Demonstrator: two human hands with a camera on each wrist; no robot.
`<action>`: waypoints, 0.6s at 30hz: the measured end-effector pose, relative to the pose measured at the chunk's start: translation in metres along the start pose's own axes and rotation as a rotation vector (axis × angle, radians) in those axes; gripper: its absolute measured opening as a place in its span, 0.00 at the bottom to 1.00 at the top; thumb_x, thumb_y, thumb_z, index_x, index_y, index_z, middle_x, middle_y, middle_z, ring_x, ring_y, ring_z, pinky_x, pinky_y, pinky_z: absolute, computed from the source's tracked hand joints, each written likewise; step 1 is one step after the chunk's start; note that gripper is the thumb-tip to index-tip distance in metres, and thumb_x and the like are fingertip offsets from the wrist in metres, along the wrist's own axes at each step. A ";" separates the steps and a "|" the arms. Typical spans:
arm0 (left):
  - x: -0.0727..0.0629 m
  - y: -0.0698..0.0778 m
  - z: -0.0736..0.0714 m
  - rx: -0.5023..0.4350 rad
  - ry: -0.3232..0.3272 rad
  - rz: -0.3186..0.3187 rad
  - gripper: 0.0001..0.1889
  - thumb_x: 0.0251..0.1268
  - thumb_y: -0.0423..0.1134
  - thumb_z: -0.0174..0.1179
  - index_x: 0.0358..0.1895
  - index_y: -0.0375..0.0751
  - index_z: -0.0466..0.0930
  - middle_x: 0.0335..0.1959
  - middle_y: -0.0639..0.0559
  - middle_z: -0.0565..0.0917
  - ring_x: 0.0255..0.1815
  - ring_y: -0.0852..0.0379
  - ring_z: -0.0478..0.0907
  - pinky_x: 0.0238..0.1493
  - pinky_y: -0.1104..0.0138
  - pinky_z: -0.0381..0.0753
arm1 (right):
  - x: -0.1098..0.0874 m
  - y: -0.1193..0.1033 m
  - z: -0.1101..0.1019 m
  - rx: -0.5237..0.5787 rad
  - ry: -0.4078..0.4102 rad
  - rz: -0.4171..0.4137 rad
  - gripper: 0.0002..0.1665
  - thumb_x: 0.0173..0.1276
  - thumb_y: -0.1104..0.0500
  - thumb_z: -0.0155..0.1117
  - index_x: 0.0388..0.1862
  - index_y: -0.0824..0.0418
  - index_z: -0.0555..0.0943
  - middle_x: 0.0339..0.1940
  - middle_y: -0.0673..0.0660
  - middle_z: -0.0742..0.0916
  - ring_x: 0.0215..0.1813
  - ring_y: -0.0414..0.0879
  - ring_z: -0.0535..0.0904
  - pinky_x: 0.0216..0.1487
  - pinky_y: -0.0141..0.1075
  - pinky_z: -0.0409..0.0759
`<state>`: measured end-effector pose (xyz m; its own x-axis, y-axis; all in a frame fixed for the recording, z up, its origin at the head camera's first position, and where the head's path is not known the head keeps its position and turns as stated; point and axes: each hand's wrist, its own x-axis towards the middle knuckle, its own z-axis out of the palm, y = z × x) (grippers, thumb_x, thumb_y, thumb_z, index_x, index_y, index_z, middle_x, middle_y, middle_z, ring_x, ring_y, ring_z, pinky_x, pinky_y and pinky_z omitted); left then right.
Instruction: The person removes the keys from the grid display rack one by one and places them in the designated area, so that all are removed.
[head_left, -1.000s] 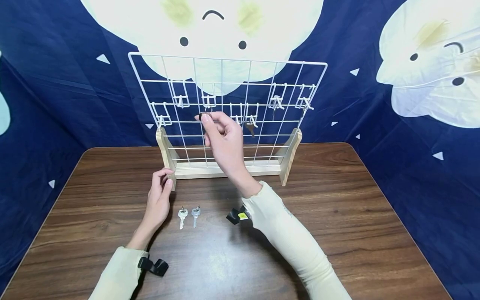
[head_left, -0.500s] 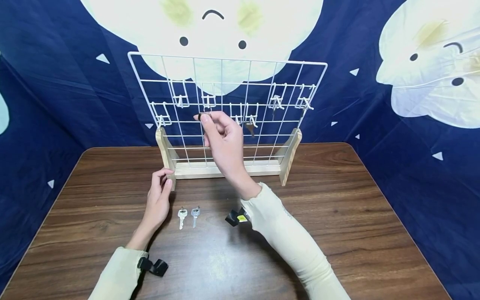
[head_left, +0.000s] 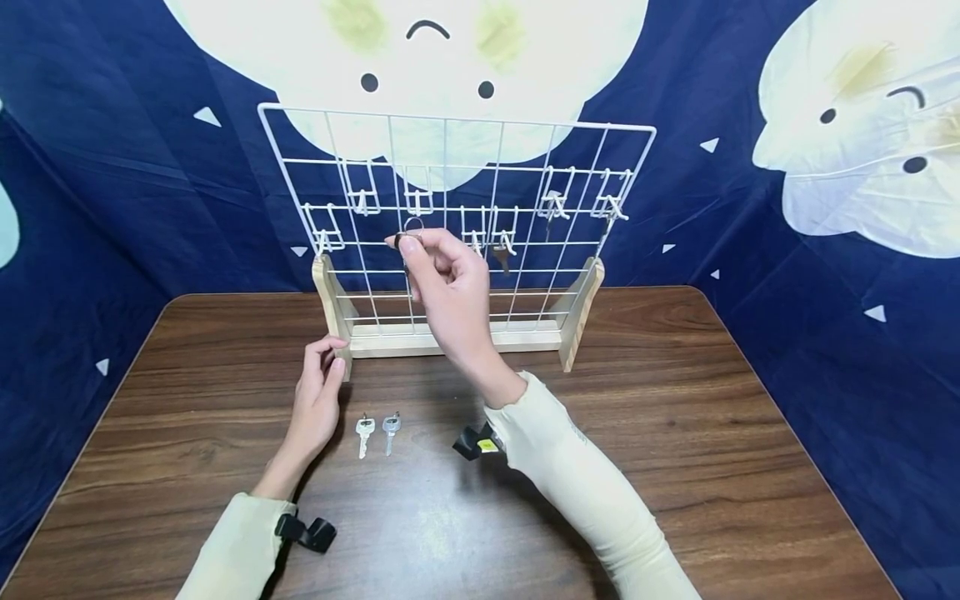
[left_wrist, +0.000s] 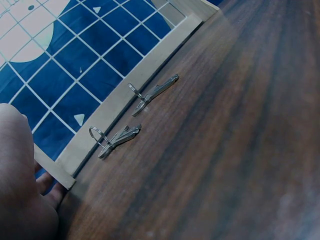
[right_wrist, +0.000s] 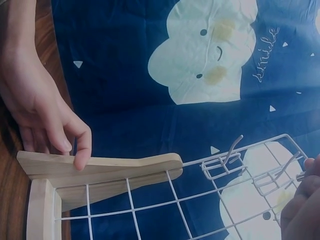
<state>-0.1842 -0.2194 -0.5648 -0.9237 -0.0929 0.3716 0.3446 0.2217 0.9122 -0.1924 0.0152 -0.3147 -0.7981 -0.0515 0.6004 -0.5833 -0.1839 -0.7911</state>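
In the head view my right hand (head_left: 453,283) pinches a key between thumb and forefinger, mostly hidden by the fingers. Its key ring (head_left: 414,223) stands up above the fingertips, just under a white hook (head_left: 418,202) on the wire grid rack (head_left: 465,268). My left hand (head_left: 317,396) grips the left wooden foot (head_left: 334,325) of the rack; the right wrist view shows thumb and fingers around the board's edge. Two silver keys, a left key (head_left: 364,437) and a right key (head_left: 391,433), lie side by side on the table, each with a ring.
Brown key (head_left: 501,257) hangs from a hook at the middle right. Other keys hang on the upper right hooks (head_left: 553,204). More hooks, such as the lower left hook (head_left: 324,240), are on the grid. A blue cloth backdrop (head_left: 690,233) stands behind the wooden table (head_left: 675,417).
My right hand has dropped slightly and drawn back from the hook, and the key ring shows more fully below it. The left hand stays on the wooden foot.
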 end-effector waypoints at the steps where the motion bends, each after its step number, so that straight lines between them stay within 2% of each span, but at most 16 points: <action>1: 0.000 0.000 0.000 0.001 0.001 0.001 0.17 0.91 0.36 0.49 0.73 0.38 0.71 0.77 0.50 0.75 0.80 0.59 0.72 0.79 0.74 0.67 | -0.001 -0.001 0.000 -0.004 -0.001 -0.002 0.12 0.82 0.67 0.63 0.51 0.78 0.86 0.17 0.43 0.78 0.18 0.38 0.69 0.17 0.30 0.61; 4: 0.000 -0.001 0.000 0.001 0.001 0.000 0.17 0.91 0.36 0.49 0.73 0.38 0.71 0.78 0.50 0.75 0.81 0.59 0.72 0.79 0.74 0.67 | -0.005 -0.001 -0.002 -0.029 0.006 -0.005 0.12 0.81 0.67 0.65 0.50 0.78 0.88 0.19 0.48 0.80 0.19 0.38 0.68 0.19 0.29 0.63; 6: 0.000 -0.001 0.000 0.001 0.002 0.002 0.17 0.91 0.36 0.49 0.73 0.38 0.71 0.78 0.50 0.75 0.81 0.59 0.72 0.79 0.74 0.67 | -0.007 -0.001 -0.002 -0.039 0.016 -0.001 0.12 0.80 0.67 0.67 0.49 0.77 0.88 0.24 0.56 0.86 0.21 0.37 0.68 0.21 0.29 0.63; 9: 0.000 -0.002 0.000 0.001 0.003 0.004 0.17 0.92 0.37 0.49 0.73 0.39 0.72 0.77 0.50 0.75 0.81 0.59 0.72 0.80 0.74 0.67 | -0.012 0.000 -0.003 -0.059 0.024 -0.002 0.11 0.79 0.67 0.68 0.49 0.76 0.90 0.34 0.65 0.89 0.25 0.37 0.69 0.23 0.28 0.64; 11: 0.000 -0.003 0.000 0.000 0.003 0.005 0.17 0.92 0.38 0.50 0.73 0.39 0.72 0.77 0.50 0.75 0.81 0.58 0.72 0.80 0.73 0.67 | -0.015 0.000 -0.004 -0.064 0.020 0.007 0.11 0.79 0.67 0.69 0.49 0.76 0.91 0.40 0.66 0.90 0.27 0.37 0.71 0.24 0.28 0.65; 14: 0.000 -0.004 -0.001 0.001 0.004 0.001 0.17 0.92 0.39 0.50 0.73 0.39 0.72 0.77 0.51 0.76 0.81 0.58 0.72 0.80 0.73 0.66 | -0.020 0.000 -0.006 -0.060 0.003 0.028 0.11 0.78 0.67 0.68 0.50 0.76 0.91 0.38 0.66 0.87 0.25 0.38 0.71 0.23 0.28 0.67; 18: 0.000 -0.005 0.000 0.006 0.005 -0.003 0.17 0.92 0.39 0.50 0.73 0.40 0.72 0.77 0.52 0.76 0.81 0.59 0.72 0.80 0.73 0.66 | -0.023 0.003 -0.008 -0.014 -0.015 0.073 0.11 0.79 0.68 0.68 0.50 0.78 0.90 0.37 0.66 0.90 0.19 0.39 0.69 0.20 0.29 0.67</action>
<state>-0.1862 -0.2209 -0.5689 -0.9239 -0.0983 0.3697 0.3408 0.2274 0.9122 -0.1772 0.0241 -0.3319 -0.8364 -0.0789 0.5423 -0.5255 -0.1658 -0.8345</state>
